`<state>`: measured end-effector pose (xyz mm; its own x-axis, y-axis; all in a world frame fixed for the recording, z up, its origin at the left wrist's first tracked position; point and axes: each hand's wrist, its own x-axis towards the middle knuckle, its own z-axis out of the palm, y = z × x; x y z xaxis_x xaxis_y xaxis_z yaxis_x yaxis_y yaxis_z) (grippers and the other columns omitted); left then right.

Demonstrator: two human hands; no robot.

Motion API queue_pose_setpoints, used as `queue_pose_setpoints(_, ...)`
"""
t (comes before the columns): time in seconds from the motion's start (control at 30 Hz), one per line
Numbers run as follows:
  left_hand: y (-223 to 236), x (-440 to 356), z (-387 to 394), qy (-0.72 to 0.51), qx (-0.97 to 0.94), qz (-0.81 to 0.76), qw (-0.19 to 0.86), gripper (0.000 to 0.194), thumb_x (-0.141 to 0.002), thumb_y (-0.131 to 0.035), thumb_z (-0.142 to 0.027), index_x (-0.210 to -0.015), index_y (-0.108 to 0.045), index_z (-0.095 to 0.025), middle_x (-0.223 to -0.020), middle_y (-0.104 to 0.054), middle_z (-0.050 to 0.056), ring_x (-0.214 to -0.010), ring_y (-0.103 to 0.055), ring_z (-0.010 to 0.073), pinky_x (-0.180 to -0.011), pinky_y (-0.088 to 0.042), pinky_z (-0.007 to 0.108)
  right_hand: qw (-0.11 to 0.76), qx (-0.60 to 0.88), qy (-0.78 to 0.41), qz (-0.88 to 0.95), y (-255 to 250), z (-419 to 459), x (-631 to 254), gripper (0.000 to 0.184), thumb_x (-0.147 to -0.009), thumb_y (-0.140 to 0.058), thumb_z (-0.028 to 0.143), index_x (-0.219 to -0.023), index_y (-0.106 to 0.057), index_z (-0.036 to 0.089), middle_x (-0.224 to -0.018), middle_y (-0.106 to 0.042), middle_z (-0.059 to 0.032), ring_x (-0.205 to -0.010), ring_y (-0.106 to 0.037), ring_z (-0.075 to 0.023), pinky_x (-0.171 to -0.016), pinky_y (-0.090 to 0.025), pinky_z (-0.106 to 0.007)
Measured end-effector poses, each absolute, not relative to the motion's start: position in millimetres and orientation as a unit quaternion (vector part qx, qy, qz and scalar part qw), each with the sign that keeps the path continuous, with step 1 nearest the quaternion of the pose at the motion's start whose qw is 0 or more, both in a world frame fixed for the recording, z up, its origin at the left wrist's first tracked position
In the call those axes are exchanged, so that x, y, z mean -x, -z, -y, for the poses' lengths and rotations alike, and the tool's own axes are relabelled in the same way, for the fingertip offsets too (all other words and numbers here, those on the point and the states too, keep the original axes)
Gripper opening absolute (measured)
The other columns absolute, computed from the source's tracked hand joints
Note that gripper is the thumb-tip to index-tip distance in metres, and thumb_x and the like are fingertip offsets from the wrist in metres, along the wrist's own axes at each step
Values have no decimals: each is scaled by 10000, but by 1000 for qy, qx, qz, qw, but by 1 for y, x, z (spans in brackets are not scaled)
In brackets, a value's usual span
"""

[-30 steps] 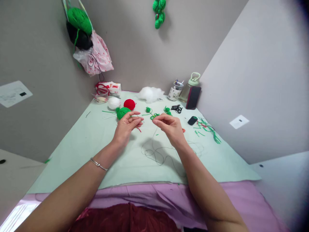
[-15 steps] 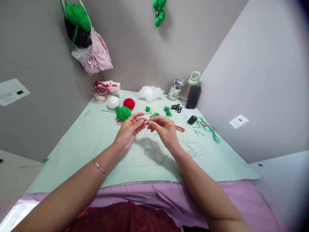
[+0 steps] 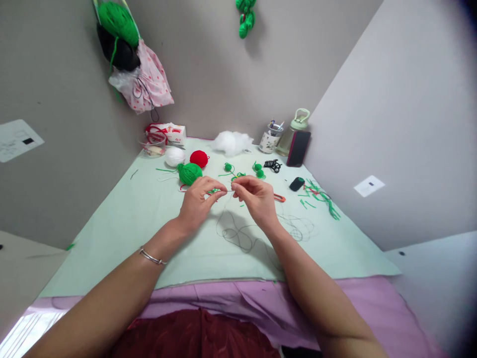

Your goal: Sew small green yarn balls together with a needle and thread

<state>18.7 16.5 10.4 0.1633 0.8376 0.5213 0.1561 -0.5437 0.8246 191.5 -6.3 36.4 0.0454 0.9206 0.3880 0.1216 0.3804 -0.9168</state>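
Note:
My left hand [image 3: 201,201] hangs over the middle of the table with thumb and forefinger pinched together. Facing it, my right hand [image 3: 255,196] is pinched too, its fingertips a small gap away. A thin dark thread [image 3: 229,191] spans this gap, held at both ends; it is too fine to follow inside the fingers. Below my hands, loose loops of dark thread [image 3: 238,238] lie on the table. Just behind my left hand sits a green yarn ball [image 3: 190,173]. An orange-handled tool [image 3: 279,198] lies partly hidden beside my right hand.
Red [image 3: 198,158] and white yarn balls [image 3: 175,156], white stuffing [image 3: 233,142], small green yarn pieces [image 3: 258,169] and a black claw clip [image 3: 273,165] lie farther back. A pen cup [image 3: 269,141], bottle [image 3: 285,144] and phone [image 3: 299,149] stand back right, with green scraps [image 3: 324,196] in front.
My fingertips have drawn slightly apart, showing the thread between them. My left hand has turned from palm partly up to knuckles up, its fingers now in a pinch.

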Motion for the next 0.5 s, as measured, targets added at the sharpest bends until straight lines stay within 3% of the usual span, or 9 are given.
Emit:
queue_pose_setpoints(0.07,-12,-18,-17,-541,-683,-375,315,53,-806,-749,-278,-806,-773,-231,-891,-695,38,-946,-601,204,-882,-486,330,573,436,-363,592,-38,7,-192,165,-825,-737,340,-808,-700,180,-749,-702,-18,-573,-639,-120,-479,-448,-235)
queue_pose_setpoints(0.13,-15,-19,-17,-551,-634,-386,381,97,-791,-760,-313,-804,-754,-217,-869,-696,31,-878,-614,190,-828,-505,317,559,430,-392,591,-40,8,-192,186,-843,-718,360,-822,-683,179,-710,-698,-16,-552,-634,-121,-479,-446,-236)
queue_pose_setpoints(0.27,-19,-21,-14,-554,-550,-382,494,253,-760,-789,-378,-949,-772,-211,-922,-741,32,-839,-638,175,-803,-513,303,531,442,-407,598,-43,12,-188,204,-826,-728,375,-809,-671,179,-588,-627,19,-540,-581,-110,-545,-485,-246)
queue_pose_setpoints(0.4,-20,-23,-10,-555,-548,-383,496,271,-762,-793,-385,-973,-800,-215,-1022,-767,53,-932,-661,199,-871,-510,316,520,454,-404,600,-44,13,-185,211,-809,-725,383,-789,-674,179,-594,-601,25,-561,-561,-107,-559,-482,-246)
queue_pose_setpoints(0.5,-19,-23,-10,-564,-556,-374,482,193,-755,-803,-363,-873,-798,-210,-947,-763,40,-911,-661,194,-860,-503,303,514,458,-401,604,-42,12,-185,201,-809,-721,373,-793,-678,178,-586,-589,28,-558,-544,-105,-548,-457,-242)
